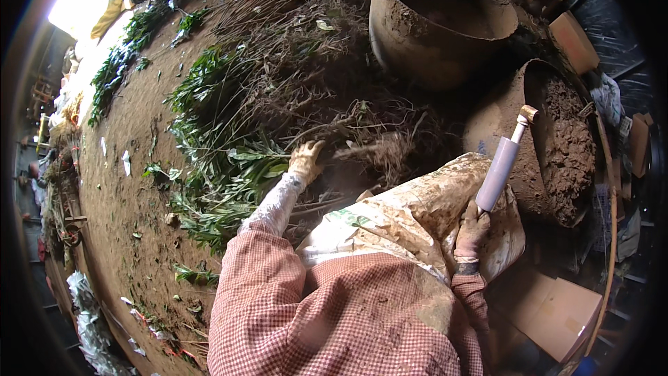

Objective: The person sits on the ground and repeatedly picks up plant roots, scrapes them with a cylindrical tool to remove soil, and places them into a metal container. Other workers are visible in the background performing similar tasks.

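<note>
My left hand [307, 161], in a soiled glove with clear film wrapped around the forearm, is at the stems of leafy plants [224, 167] with bare roots [389, 154]. Its fingers are bent over the stems; whether they grip one is hidden. My right hand [474, 227], in a muddy glove, is closed around the lower end of a narrow roll of plastic film [497, 175]. A stick with a brown knob juts from the roll's far end. A mud-stained white plastic sheet [402, 203] covers my lap, beneath the right hand and roll.
A muddy open drum [443, 47] stands beyond the root pile. Beside it, another drum [501, 136] lies tipped, with wet mud [566, 151] at its mouth. A cardboard box [553, 308] is at lower right. More cut greenery [122, 62] lies on the dirt floor. Another person is partly visible at top right.
</note>
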`<state>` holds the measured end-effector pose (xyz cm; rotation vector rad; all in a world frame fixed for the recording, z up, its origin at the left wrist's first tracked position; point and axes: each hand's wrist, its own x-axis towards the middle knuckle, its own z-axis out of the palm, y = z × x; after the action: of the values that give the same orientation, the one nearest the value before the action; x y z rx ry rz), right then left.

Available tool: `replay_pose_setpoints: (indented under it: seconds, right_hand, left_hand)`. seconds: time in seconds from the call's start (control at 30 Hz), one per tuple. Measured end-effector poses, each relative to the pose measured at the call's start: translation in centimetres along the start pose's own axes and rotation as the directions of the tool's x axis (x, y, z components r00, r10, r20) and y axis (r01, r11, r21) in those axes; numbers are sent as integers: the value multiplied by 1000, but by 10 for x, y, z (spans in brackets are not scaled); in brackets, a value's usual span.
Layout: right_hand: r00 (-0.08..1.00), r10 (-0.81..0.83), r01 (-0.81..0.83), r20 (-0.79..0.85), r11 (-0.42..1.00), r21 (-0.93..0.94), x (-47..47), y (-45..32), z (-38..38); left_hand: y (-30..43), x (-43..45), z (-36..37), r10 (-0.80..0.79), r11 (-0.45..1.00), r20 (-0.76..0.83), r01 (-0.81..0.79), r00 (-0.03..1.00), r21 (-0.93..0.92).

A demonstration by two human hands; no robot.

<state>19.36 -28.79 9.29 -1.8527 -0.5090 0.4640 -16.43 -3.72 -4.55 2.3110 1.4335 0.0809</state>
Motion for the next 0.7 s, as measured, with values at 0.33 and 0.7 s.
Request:
replay_pose_setpoints:
  seconds: [0.33, 0.7]
  right_hand:
    - [997, -68, 69, 22, 997, -45, 0, 4, -2]
    - [997, -78, 78, 5, 997, -24, 1, 9, -1]
  left_hand:
    - [20, -96, 16, 134, 960, 432, -226, 892, 167]
    - [8, -60, 43, -21, 980, 241, -28, 970, 198]
